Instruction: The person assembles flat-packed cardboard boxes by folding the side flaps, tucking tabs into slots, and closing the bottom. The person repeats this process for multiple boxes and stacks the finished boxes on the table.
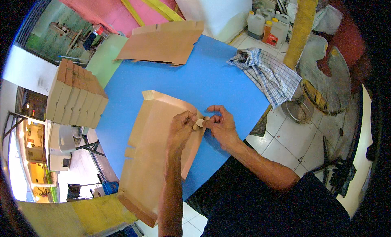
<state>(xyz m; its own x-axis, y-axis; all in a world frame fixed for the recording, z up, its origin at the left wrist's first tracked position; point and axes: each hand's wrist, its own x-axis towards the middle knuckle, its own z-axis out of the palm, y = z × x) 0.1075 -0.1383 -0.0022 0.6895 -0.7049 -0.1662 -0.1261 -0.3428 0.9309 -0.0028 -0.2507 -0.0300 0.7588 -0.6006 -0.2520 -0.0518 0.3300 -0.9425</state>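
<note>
A partly folded brown cardboard box blank (pixel 150 135) lies slantwise on the blue tabletop (pixel 220 68), its far edge and right edge bent up. At its far right corner my left hand (pixel 181 129) is closed, thumb and fingers pinching a small cardboard flap (pixel 200 123). From the other side my right hand (pixel 223 127) grips the same folded corner between thumb and fingers. The two hands nearly meet there. Fingers partly hide how the flap is bent.
Another flat brown blank (pixel 163 43) lies at the table's far edge. Folded cardboard boxes (pixel 77 94) stand stacked at the left. A checked cloth (pixel 266 76) hangs over the right corner. Plastic jugs (pixel 279 31) stand on the tiled floor (pixel 281 139) beyond.
</note>
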